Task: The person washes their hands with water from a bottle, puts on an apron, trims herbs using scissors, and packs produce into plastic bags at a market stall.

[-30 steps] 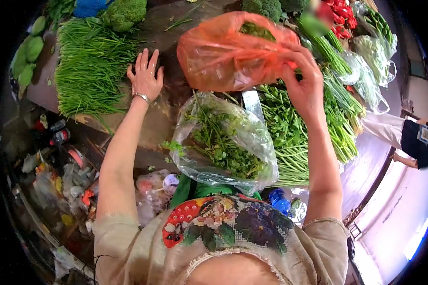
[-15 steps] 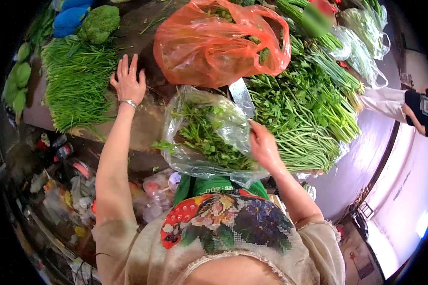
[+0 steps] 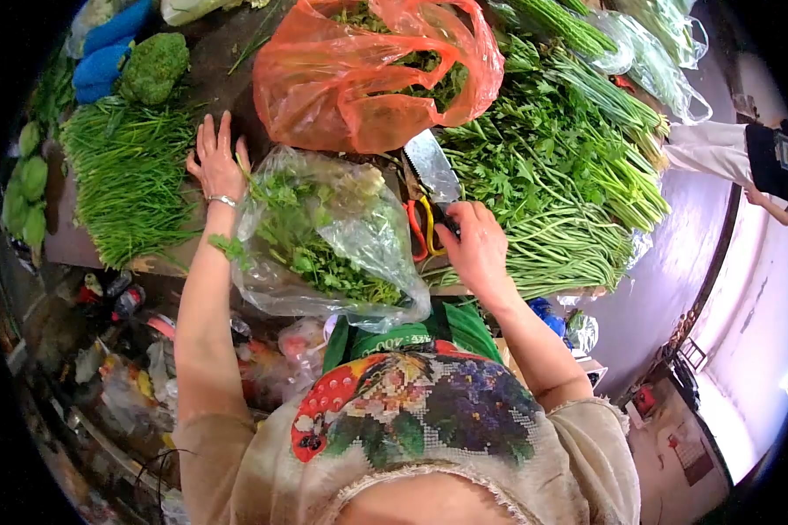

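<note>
My left hand (image 3: 220,164) lies on the dark tabletop with fingers stretched out, between a bed of green chives (image 3: 127,179) and a clear plastic bag (image 3: 311,241) of leafy herbs. The fingers of my right hand (image 3: 477,249) are curled round the black handle of a knife (image 3: 433,166), whose broad blade points away from me. Beside that handle lie scissors (image 3: 430,229) with red and yellow grips. An orange plastic bag (image 3: 368,79) with greens inside stands just beyond the blade. To the right of my right hand spread long green beans (image 3: 560,254).
Leafy celery-like greens (image 3: 534,149) fill the right side of the table. A broccoli head (image 3: 155,68) and a blue bundle (image 3: 109,57) sit at the far left. Bags and litter (image 3: 131,376) cover the floor at lower left. Another person (image 3: 744,157) stands at the far right.
The clear bag has shifted left, toward my left arm, uncovering the scissors. My right hand has let go of its edge and now grips the knife handle. My left hand stays flat.
</note>
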The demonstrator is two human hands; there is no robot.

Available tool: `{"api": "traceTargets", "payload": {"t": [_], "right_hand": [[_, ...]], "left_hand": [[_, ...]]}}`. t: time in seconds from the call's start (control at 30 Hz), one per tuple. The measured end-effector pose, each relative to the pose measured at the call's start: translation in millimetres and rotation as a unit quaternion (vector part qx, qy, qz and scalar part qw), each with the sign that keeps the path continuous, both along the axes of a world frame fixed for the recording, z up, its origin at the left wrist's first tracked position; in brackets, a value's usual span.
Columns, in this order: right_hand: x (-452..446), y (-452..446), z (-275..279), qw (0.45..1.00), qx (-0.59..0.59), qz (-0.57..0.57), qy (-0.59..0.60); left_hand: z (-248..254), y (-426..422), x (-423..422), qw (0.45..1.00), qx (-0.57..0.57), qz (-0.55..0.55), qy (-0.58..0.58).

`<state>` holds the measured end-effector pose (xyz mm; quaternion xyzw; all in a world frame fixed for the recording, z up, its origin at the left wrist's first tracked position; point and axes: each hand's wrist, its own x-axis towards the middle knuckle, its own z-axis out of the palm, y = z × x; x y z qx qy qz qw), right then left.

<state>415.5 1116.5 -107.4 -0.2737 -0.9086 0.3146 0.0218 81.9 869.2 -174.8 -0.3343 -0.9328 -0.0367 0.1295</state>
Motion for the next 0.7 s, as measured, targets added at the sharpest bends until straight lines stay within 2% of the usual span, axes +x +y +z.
{"api": "traceTargets", "payload": {"t": [0.07,0.13,0.3,0.37,0.43,0.5,0.57,0.7], "right_hand": [[9,5,-15,0.999,0.039,0.013,-0.023],[17,4,-29,0.997,-0.016,-0.015,-0.071],[25,15,-23,0.992,-0.091,-0.088,-0.006],[26,11,-12,0.935,-0.302,-0.173,-0.066],[19,-12,-11,0.958,-0.259,-0.123,-0.011],[15,-35,-18,0.987,-0.106,-0.057,-0.107],[14,-49,-27,0.991,-0.076,-0.063,-0.088],[18,-32,-27,0.989,-0.096,-0.045,-0.105]], "left_hand": [[-1,0,-2,1.0,0.002,-0.001,0.005],[-1,-1,-1,1.0,-0.012,0.009,0.004],[-4,-2,-1,1.0,-0.015,0.002,0.012],[-5,-3,-3,1.0,-0.019,-0.001,0.014],[-6,-4,-3,0.999,-0.034,-0.001,0.021],[-7,-5,-4,1.0,-0.021,-0.009,0.019],[-5,-5,-5,1.0,-0.007,-0.02,0.016],[-6,-5,-1,0.999,-0.026,-0.023,0.012]]}}
